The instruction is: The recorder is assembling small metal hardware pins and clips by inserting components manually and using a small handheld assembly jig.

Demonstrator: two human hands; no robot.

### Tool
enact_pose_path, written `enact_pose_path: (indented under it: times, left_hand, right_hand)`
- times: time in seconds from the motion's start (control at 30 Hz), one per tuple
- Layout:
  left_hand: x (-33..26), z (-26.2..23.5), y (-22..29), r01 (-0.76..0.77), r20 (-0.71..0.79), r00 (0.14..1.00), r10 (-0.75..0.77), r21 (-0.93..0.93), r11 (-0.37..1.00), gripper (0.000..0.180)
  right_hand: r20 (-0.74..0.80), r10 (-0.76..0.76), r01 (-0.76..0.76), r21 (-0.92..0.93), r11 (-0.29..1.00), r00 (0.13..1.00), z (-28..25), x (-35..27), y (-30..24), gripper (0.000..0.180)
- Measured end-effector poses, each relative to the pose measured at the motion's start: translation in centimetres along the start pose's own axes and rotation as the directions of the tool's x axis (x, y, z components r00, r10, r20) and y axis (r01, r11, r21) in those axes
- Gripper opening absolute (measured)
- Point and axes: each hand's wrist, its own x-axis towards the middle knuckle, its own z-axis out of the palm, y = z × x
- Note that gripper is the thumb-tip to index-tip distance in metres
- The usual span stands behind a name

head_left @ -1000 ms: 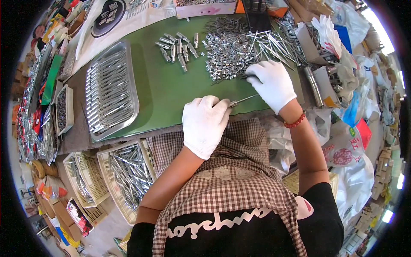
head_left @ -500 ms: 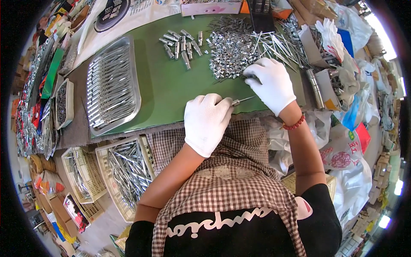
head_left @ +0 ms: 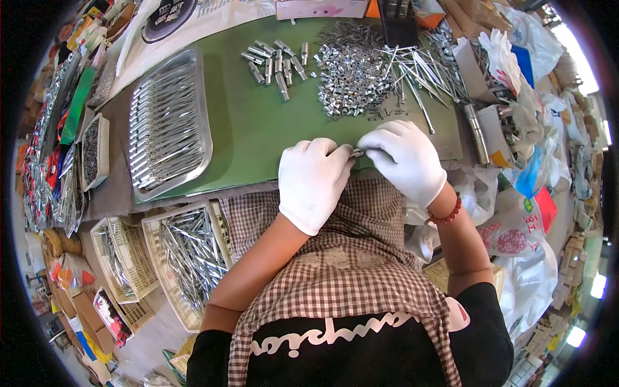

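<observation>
My gloved left hand (head_left: 314,184) is closed around a small silver metal piece (head_left: 357,153) at the near edge of the green mat (head_left: 258,135). At its protruding end, the fingertips of my gloved right hand (head_left: 407,166) are pinched together; what they grip is hidden. Beyond my hands lies a heap of small silver sleeves (head_left: 351,80), with dark little pins (head_left: 387,113) at its near side. Thin silver rods (head_left: 422,74) fan out to the right. Several short metal cylinders (head_left: 278,66) lie left of the heap.
A metal tray (head_left: 208,135) of neatly rowed rod pieces stands on the left. Below the table edge are plastic crates (head_left: 151,242) with metal rods. A thick metal cylinder (head_left: 476,133) and a spare white glove (head_left: 501,59) are at the right. A pink box (head_left: 321,8) stands behind.
My right hand has come from the near side of the sleeve heap down to the piece in my left hand. The dark pins it covered now show. My left hand stays in place.
</observation>
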Motion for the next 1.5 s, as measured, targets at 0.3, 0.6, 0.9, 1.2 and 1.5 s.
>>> enact_pose_path:
  times: [0.3, 0.6, 0.9, 1.2, 1.5]
  left_hand:
    - [-0.1, -0.1, -0.1, 0.036, 0.065, 0.997, -0.036, -0.002, 0.999, 0.014]
    - [0.0, -0.1, 0.2, 0.029, 0.036, 0.999, -0.029, 0.022, 0.999, 0.012]
    - [-0.3, 0.6, -0.2, -0.017, -0.043, 0.999, 0.018, 0.019, 1.000, 0.012]
    - [-0.3, 0.3, -0.3, -0.012, -0.023, 1.000, 0.013, 0.029, 0.999, 0.013]
    - [-0.1, 0.4, 0.0, 0.002, -0.035, 0.999, -0.003, -0.020, 1.000, 0.011]
  right_hand:
    - [0.327, -0.009, 0.089, -0.231, 0.969, 0.945, -0.7, 1.9, -2.1, 0.012]
    - [-0.157, -0.197, 0.153, -0.255, 0.955, 0.968, 1.1, -0.4, -2.2, 0.015]
    - [-0.376, 0.611, -0.686, -0.600, 0.413, 0.697, -5.9, -9.4, 9.2, 0.053]
    - [-0.072, 0.432, -0.435, -0.255, 0.863, 0.899, -0.4, -5.8, -5.2, 0.065]
    - [-0.138, 0.526, -0.525, 0.048, 0.850, 0.839, 1.5, -6.2, -5.1, 0.067]
